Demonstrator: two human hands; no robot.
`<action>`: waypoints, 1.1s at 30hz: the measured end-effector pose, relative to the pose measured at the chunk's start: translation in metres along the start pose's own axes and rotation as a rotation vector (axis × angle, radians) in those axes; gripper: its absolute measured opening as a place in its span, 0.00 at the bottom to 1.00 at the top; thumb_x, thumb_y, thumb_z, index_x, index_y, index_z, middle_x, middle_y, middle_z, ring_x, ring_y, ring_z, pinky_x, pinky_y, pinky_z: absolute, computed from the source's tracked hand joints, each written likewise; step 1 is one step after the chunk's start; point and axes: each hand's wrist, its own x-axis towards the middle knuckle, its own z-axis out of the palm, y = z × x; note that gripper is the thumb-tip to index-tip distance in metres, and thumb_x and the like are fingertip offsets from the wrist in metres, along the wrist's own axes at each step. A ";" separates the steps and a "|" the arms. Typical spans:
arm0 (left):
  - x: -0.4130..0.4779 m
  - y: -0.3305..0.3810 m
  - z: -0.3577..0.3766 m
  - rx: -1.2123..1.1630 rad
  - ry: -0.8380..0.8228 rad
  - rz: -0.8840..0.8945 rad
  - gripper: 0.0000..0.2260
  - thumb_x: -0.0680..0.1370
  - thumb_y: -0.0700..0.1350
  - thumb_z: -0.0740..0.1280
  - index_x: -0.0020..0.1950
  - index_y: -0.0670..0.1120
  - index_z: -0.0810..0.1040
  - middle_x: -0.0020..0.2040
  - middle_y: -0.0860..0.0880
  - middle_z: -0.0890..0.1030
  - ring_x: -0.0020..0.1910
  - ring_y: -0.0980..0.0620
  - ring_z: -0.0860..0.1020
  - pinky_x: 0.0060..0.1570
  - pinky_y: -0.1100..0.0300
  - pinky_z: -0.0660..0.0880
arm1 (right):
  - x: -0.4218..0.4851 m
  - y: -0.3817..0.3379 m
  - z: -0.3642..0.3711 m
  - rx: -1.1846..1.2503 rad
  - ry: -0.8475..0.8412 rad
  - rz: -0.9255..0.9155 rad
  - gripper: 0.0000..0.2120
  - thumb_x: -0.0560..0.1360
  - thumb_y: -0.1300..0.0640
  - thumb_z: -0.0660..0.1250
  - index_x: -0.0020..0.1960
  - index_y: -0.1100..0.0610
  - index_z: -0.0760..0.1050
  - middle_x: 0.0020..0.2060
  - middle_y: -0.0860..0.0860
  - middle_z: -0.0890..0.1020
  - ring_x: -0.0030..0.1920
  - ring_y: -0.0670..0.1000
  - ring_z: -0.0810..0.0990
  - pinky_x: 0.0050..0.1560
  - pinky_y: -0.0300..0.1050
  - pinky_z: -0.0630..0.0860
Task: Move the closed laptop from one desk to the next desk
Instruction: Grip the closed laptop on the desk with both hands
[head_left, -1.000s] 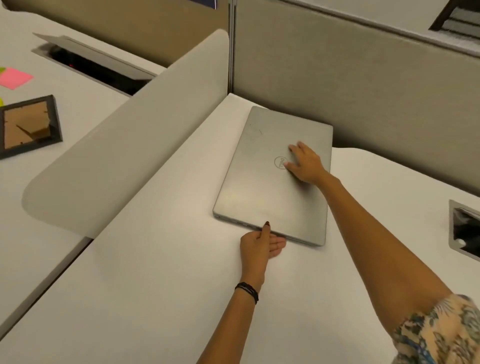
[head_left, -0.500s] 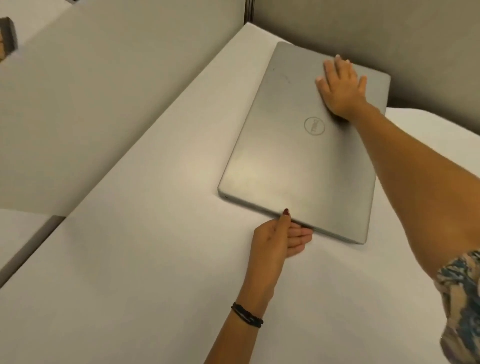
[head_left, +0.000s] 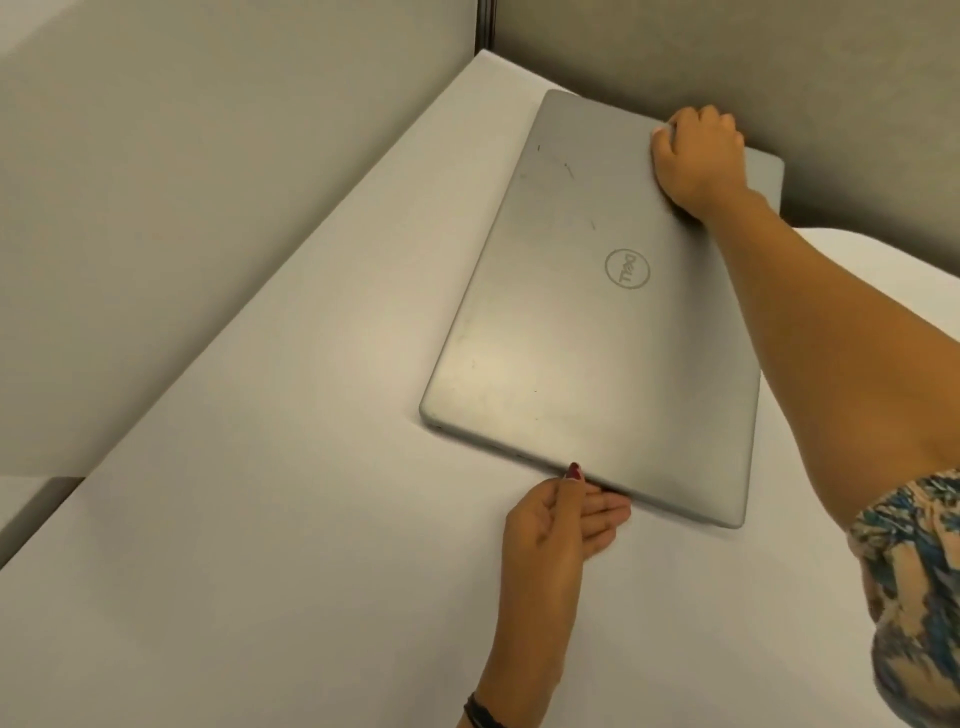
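a closed silver dell laptop (head_left: 597, 322) lies flat on a white desk (head_left: 260, 519), near the partition corner. to lift it, the left hand (head_left: 563, 525) slides flat fingers under the near edge, thumb on top. the right hand (head_left: 696, 156) curls over the far edge, gripping it.

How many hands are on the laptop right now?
2. The left hand grips the near edge of the laptop, thumb on top; the right hand curls over its far edge by the partition.
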 end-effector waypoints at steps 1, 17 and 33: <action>-0.001 0.000 0.000 0.005 0.003 0.006 0.14 0.80 0.46 0.58 0.48 0.39 0.81 0.43 0.45 0.86 0.43 0.51 0.85 0.41 0.66 0.81 | 0.001 -0.001 -0.002 -0.002 -0.010 0.009 0.22 0.80 0.52 0.49 0.62 0.68 0.68 0.62 0.67 0.71 0.62 0.66 0.68 0.63 0.58 0.64; -0.016 -0.014 -0.004 -0.076 0.174 0.174 0.16 0.76 0.47 0.66 0.64 0.55 0.71 0.54 0.55 0.82 0.49 0.57 0.82 0.48 0.58 0.81 | -0.047 0.016 -0.028 -0.080 -0.153 0.111 0.25 0.80 0.47 0.48 0.60 0.66 0.70 0.60 0.66 0.74 0.61 0.65 0.71 0.62 0.58 0.66; -0.021 -0.018 -0.038 -0.139 0.488 0.327 0.08 0.77 0.53 0.64 0.52 0.52 0.78 0.49 0.53 0.83 0.40 0.62 0.82 0.33 0.68 0.78 | -0.140 0.045 -0.074 0.131 -0.248 0.321 0.28 0.80 0.45 0.48 0.59 0.68 0.73 0.60 0.65 0.76 0.60 0.64 0.74 0.61 0.55 0.70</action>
